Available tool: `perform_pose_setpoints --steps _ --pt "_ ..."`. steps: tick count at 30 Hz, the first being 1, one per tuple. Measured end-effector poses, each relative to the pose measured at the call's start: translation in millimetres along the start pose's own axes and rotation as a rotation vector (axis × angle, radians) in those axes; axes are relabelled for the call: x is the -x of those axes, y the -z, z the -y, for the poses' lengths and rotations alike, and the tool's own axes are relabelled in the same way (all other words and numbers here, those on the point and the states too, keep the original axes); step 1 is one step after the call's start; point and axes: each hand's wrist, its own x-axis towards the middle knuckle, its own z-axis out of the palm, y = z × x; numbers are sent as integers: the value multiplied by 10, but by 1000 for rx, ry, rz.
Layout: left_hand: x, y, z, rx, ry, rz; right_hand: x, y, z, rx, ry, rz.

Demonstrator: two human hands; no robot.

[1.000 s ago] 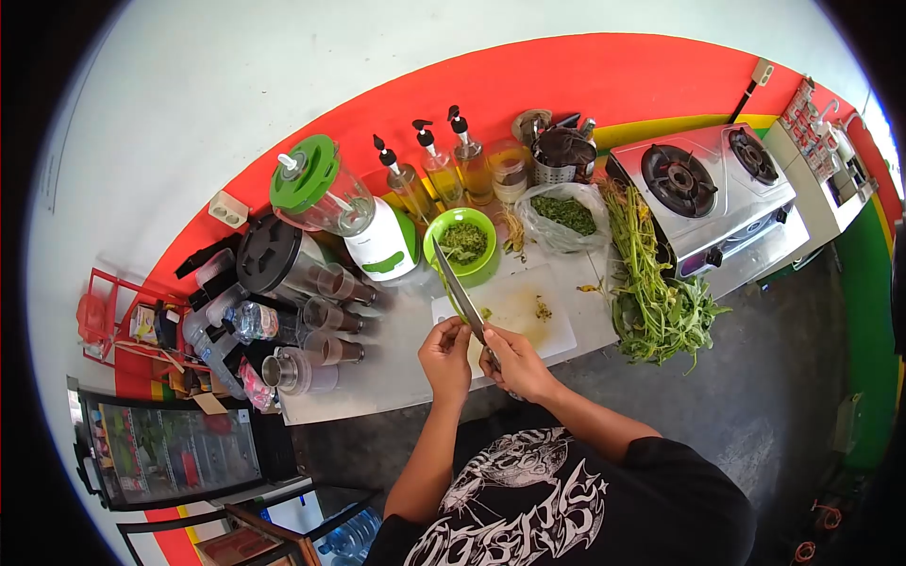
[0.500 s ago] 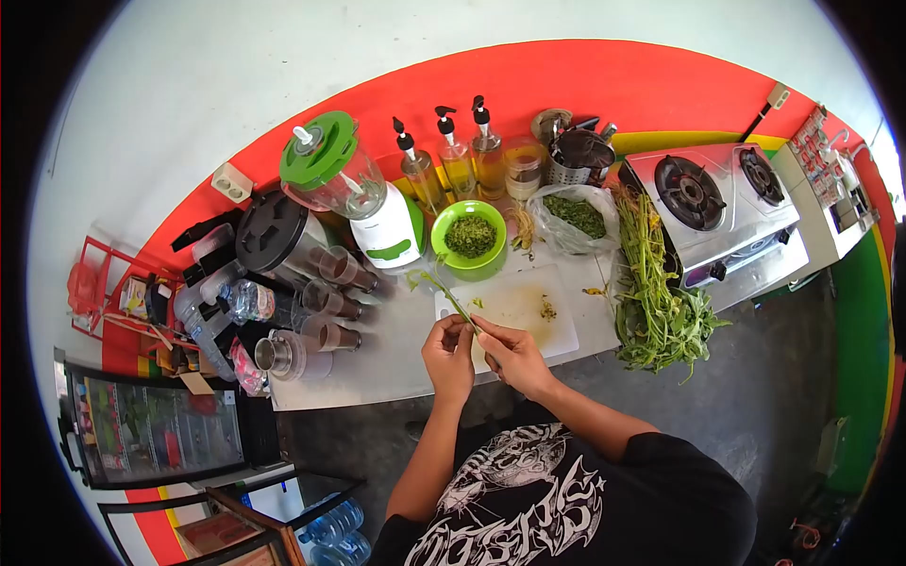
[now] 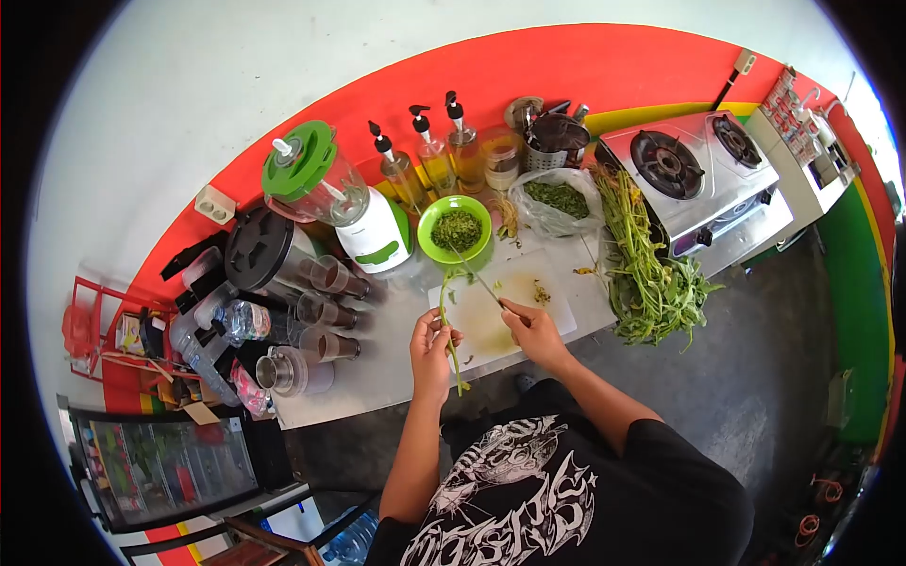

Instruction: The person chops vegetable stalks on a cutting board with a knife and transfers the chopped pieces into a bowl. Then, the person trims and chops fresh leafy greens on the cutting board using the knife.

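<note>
My left hand (image 3: pixel 434 357) is closed around a long green plant stem (image 3: pixel 445 321), held upright with a few small leaves at its top. My right hand (image 3: pixel 536 335) grips a knife (image 3: pixel 486 286), its thin blade slanting up and left toward the bowl. Under both lies a white cutting board (image 3: pixel 533 325), stained yellowish, with small scraps on it. Just behind the board stands a green bowl (image 3: pixel 479 255) holding chopped greens (image 3: pixel 457 229). The knife's tip overlaps the bowl's front in this view; I cannot tell whether they touch.
A bag of greens (image 3: pixel 562 198) and a leafy bundle (image 3: pixel 642 264) lie right of the bowl, beside a gas stove (image 3: pixel 689 179). Behind stand a blender (image 3: pixel 363 222) and pump bottles (image 3: pixel 434 160). Several cups (image 3: pixel 326 309) line the left side.
My hands have moved apart, from together on the stem to stem in the left and knife in the right. The stem is now more upright. The whole view has shifted slightly.
</note>
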Motion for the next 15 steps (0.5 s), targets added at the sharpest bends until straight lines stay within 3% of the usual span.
perform_pose_setpoints --steps 1,3,12,15 --pt "-24 41 11 45 32 24 34 46 -30 -1 -1 -6" --pt "-49 64 16 44 32 32 104 111 -74 292 -51 11" --pt "-67 -25 132 -14 -15 -13 128 102 -459 429 93 134" --pt "-22 -65 153 -13 -12 -26 180 237 -268 399 0 181"
